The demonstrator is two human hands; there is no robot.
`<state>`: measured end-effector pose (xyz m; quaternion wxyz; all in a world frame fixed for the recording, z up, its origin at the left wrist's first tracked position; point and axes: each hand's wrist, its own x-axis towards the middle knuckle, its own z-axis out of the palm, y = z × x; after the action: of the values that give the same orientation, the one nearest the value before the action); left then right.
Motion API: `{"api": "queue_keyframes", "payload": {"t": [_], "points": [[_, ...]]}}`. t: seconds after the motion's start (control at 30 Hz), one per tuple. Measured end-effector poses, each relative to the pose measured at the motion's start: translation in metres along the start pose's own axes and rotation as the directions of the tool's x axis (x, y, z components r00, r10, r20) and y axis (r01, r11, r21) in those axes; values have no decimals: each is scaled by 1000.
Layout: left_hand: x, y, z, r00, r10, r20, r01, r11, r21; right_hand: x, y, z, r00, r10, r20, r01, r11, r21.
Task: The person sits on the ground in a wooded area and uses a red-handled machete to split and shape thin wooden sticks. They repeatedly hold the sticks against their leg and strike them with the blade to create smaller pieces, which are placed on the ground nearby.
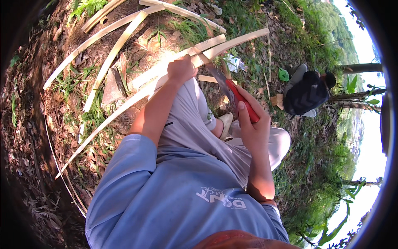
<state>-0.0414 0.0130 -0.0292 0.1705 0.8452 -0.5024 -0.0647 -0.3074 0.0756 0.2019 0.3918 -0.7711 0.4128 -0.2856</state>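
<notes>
With the clock centred on the saw (243,100), the right hand (253,119) sits at five o'clock, wrapped about its red handle with the thumb and a long finger pressed along it; the remaining fingers are hard to see. The left hand (181,70), near ten o'clock, has its fingers curled over a pale wooden strip (236,42), fingertips mostly hidden. The saw's blade meets the strip just beside that hand. A second strip (210,42) lies alongside on the far side, close to the hold, and the left trouser leg (192,103) is right by the work.

A short piece of wood (208,79) lies at ten o'clock, close to the blade, and a white packet (233,63) at twelve. Loose long slats (112,62) lie between nine and ten, with another slat (186,14) at eleven. A wedge-shaped brown thing (112,88) is at nine; its material I cannot tell. A pale shoe (226,124) shows between six and seven.

Farther off, a green bag-like thing (283,74) lies between two and three, with a tan block (277,101) just past three. A person in a dark top (306,93) is at three, and tree trunks (360,69) stand beyond.
</notes>
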Motion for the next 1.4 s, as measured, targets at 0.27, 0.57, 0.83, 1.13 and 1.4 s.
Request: {"api": "queue_keyframes", "payload": {"t": [0.27,0.57,0.83,1.13,1.4], "points": [[17,-18,35,995,-6,102,25,982,-187,28,23,35,1000,20,-9,-20,1000,1],[21,-25,32,986,1,167,36,974,-221,-2,-29,3,999,-33,33,36,996,-87],[7,-14,4,987,97,125,-72,979,-190,72,38,87,994,-50,96,54,998,-44],[8,-9,7,978,-24,208,61,983,-174,11,-40,30,978,82,192,-45,981,-188],[2,-3,-26,971,48,235,0,980,-201,83,49,109,993,-86,80,92,993,-75]]}}
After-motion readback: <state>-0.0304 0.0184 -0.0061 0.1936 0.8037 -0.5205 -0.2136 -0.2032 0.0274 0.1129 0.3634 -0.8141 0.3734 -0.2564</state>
